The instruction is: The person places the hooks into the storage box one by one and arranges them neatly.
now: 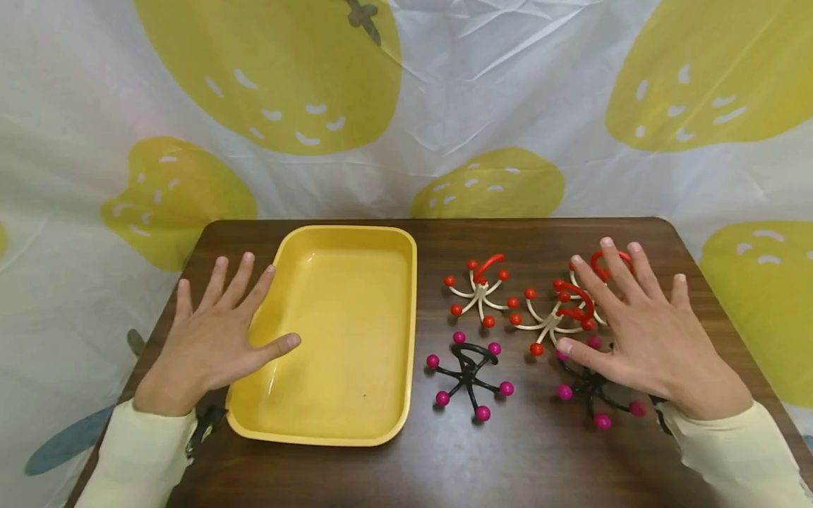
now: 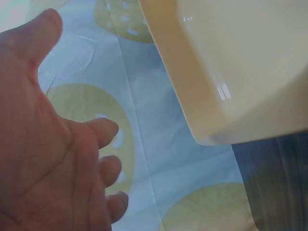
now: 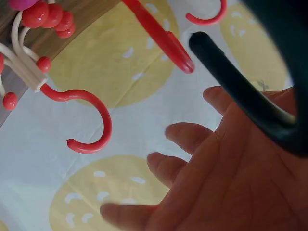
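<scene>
My left hand point(image 1: 212, 339) is held with fingers spread over the left edge of a yellow rectangular tray point(image 1: 411, 339), holding nothing. My right hand point(image 1: 654, 342), also spread and holding nothing, hovers above a group of small multi-armed hook hangers. Three are cream with red ball tips and red hooks: one at the back point(image 1: 480, 291), one in the middle point(image 1: 551, 324), and one partly hidden behind my right fingers, its red hook point(image 1: 600, 267) showing. Two are black with pink balls: a nearer-left hanger point(image 1: 467, 375) and one partly under my right hand point(image 1: 592, 386). A black hook point(image 3: 240, 89) looms close in the right wrist view.
The dark brown wooden table point(image 1: 438, 466) has rounded back corners. A white cloth point(image 1: 356, 183) printed with yellow lemons hangs behind it and shows at its sides. The tray has raised walls and stands left of the hangers.
</scene>
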{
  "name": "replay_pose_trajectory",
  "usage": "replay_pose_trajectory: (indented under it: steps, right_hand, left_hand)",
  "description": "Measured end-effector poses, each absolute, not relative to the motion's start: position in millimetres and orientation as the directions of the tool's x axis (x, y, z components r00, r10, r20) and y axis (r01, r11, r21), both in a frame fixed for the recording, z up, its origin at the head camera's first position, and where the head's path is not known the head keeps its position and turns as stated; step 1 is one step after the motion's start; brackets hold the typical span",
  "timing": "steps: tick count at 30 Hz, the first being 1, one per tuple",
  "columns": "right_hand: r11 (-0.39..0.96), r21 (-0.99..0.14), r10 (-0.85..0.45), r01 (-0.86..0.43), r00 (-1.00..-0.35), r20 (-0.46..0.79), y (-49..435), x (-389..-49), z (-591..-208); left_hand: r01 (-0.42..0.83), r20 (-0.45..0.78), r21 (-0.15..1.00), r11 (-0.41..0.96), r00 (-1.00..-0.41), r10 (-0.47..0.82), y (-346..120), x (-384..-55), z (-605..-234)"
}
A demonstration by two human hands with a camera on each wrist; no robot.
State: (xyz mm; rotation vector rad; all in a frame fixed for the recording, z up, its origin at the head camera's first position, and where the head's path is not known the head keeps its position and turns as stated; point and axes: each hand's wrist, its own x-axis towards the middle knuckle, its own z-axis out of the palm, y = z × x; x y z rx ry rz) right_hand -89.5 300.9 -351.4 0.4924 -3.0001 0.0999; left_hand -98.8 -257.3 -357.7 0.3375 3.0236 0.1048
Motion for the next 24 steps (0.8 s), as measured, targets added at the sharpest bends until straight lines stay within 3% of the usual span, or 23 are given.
replay_pose_trajectory:
  steps: [7,17,24]
  right_hand:
    - [0.917,-0.115,-0.364,-0.381,-0.920,0.145,299,-88,-350]
    - [0.869,-0.130,-0.411,-0.478,-0.843,0.348,286,-81,-348]
    - [0.843,-0.144,-0.407,-0.519,-0.788,0.461,270,-74,-356]
  left_hand:
    - [0.252,-0.052,0.093,0.963,-0.965,0.257,-260,-99,-360]
    - [0.284,0.077,0.102,0.953,-0.958,0.277,-265,-98,-365]
    - [0.281,0.114,0.227,0.932,-0.958,0.261,-266,-91,-371]
